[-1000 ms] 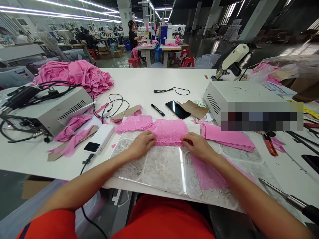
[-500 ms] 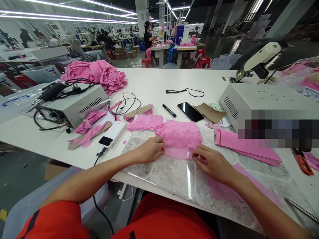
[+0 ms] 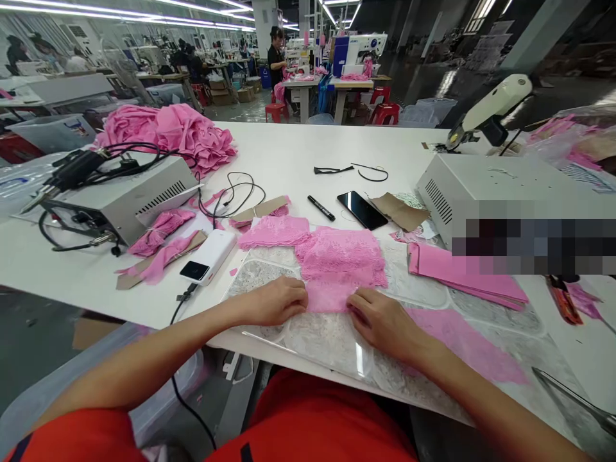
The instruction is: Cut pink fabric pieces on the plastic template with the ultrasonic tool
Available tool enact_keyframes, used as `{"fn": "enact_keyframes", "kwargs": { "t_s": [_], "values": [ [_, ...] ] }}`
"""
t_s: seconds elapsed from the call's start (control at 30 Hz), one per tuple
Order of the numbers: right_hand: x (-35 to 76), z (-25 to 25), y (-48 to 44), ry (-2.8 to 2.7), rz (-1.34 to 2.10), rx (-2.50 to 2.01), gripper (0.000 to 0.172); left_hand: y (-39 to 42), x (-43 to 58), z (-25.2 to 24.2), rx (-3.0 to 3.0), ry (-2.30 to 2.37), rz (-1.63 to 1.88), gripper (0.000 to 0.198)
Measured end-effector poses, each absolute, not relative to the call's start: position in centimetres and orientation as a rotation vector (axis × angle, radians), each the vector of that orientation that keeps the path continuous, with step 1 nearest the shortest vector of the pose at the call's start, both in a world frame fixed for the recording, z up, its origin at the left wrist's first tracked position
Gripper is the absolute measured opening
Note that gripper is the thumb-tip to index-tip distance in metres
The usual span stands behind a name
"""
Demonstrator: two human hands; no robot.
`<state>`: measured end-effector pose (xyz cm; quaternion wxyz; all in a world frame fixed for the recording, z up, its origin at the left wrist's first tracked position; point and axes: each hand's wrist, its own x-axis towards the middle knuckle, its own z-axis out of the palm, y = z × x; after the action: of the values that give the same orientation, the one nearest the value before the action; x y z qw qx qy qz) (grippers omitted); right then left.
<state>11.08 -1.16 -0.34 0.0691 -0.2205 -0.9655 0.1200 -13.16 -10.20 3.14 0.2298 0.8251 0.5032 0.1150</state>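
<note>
A small sheer pink fabric piece (image 3: 327, 296) lies between my two hands, against the lower edge of a pink lace piece (image 3: 344, 250). My left hand (image 3: 282, 301) is closed at its left edge, fingertips pinched on the fabric. On the other side, my right hand (image 3: 380, 319) curls its thumb and fingers at the right edge of the same piece. A second stack of pink lace (image 3: 274, 231) sits beyond my left hand. A larger sheer pink sheet (image 3: 466, 340) lies flat, partly under my right forearm.
A marbled mat (image 3: 312, 337) covers the near table edge. Farther out are a marker (image 3: 321, 208), a phone (image 3: 362, 210) and a white power bank (image 3: 209, 256). Folded pink strips (image 3: 466, 276), tweezers (image 3: 572, 394) and a grey box (image 3: 510, 186) stand right; another grey box (image 3: 139, 199) stands left.
My right hand has moved left, closer to my left hand, along the sheer piece. More of that sheer piece now shows below the lace. The view has shifted slightly.
</note>
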Motion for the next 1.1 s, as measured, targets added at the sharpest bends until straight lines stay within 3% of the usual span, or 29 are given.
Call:
{"fn": "enact_keyframes", "kwargs": {
  "t_s": [0.17,0.47,0.67,1.1],
  "values": [
    [13.3,0.0,-2.9,-2.996,0.584,-0.541,0.016,-11.2,-13.6,3.3,2.267,1.344,0.249,0.014],
    [7.5,1.4,3.1,-2.662,0.672,-0.614,0.018,-4.0,-19.6,2.3,2.035,2.074,0.592,0.020],
    [1.6,1.7,7.8,-2.552,0.603,-0.613,0.018,-0.8,-20.9,1.0,2.014,1.988,0.647,0.010],
    [-4.0,1.6,11.5,-2.681,0.655,-0.541,0.018,-0.7,-22.8,0.0,1.724,1.835,0.892,0.017]
  ]
}}
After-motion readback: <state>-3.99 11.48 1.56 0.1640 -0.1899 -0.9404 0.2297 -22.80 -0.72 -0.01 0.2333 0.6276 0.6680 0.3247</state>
